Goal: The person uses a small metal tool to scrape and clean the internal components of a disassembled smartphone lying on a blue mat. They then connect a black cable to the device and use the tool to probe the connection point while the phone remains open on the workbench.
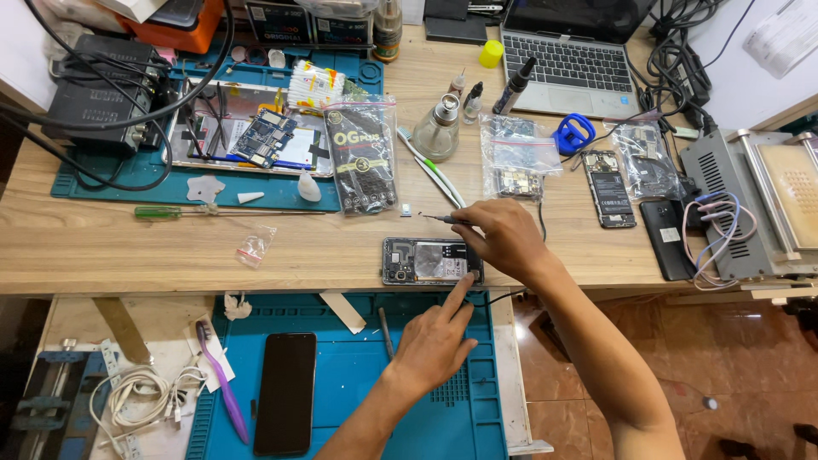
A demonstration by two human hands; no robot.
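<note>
An opened phone [423, 261] with its back cover off lies on the wooden bench near the front edge. My right hand [504, 239] holds a thin precision screwdriver [441, 219], its tip pointing left just above the phone's upper right. My left hand [436, 341] reaches up from the blue mat, index finger stretched out and touching the phone's lower right corner, steadying it. A separate black phone screen [286, 392] lies on the blue work mat [358, 375] to the left of my left arm.
A purple toothbrush [221, 379] and white cable lie at lower left. A green screwdriver [170, 212], parts bags [362, 158], glass bottle [437, 129], laptop [567, 72], other phones [609, 187] and a heating machine [763, 204] crowd the bench.
</note>
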